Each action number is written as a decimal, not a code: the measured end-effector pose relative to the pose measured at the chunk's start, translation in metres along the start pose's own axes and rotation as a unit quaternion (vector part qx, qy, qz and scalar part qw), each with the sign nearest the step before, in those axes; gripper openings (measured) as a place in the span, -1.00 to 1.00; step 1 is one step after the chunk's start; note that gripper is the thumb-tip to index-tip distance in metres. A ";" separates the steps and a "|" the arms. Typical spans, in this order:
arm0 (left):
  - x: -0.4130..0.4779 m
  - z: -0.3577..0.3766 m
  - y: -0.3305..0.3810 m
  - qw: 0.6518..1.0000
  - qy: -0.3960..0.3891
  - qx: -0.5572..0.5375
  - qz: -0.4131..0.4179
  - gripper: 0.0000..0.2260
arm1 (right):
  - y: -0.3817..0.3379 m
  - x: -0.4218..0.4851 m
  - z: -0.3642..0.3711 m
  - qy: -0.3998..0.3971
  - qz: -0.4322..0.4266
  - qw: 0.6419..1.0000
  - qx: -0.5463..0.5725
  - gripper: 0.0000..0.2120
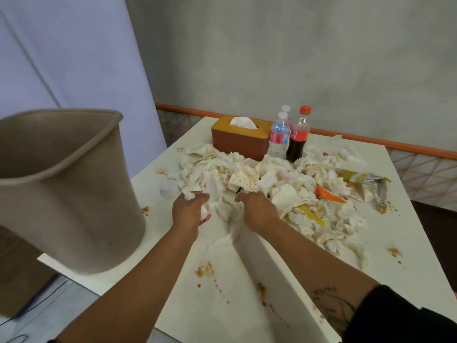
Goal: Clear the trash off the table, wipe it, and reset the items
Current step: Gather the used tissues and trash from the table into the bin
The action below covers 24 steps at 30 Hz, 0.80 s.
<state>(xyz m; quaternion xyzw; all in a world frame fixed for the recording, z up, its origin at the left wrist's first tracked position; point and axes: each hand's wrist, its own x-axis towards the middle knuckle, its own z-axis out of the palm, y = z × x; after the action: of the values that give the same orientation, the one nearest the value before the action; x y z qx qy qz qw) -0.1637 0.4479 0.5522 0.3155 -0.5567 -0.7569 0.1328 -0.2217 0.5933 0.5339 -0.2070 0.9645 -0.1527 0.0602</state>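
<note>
two hands are dug into a big heap of crumpled tissues (249, 174) in the middle of the desk (410, 224). a wad is held tight in the left hand (190, 209), and more tissues are gripped by the curled right hand (257, 209). the bin (61, 189) is seen at the left edge. if too much is grabbed at once, bits could be dropped off the desk. the cola bottle (298, 134) and water bottle (278, 137) by the far edge could be knocked over, since tissues lie right beside them.
</note>
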 end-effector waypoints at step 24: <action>0.017 -0.002 -0.007 0.997 -0.068 0.032 -0.031 -0.88 | -0.017 -0.014 0.018 -0.066 -0.132 0.982 -0.120 -0.60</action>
<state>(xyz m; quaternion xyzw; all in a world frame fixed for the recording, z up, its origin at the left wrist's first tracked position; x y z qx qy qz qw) -0.1742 0.4395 0.5394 0.2847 -0.5785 -0.7620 0.0608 -0.1991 0.5791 0.5229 -0.3479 0.9338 -0.0287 0.0782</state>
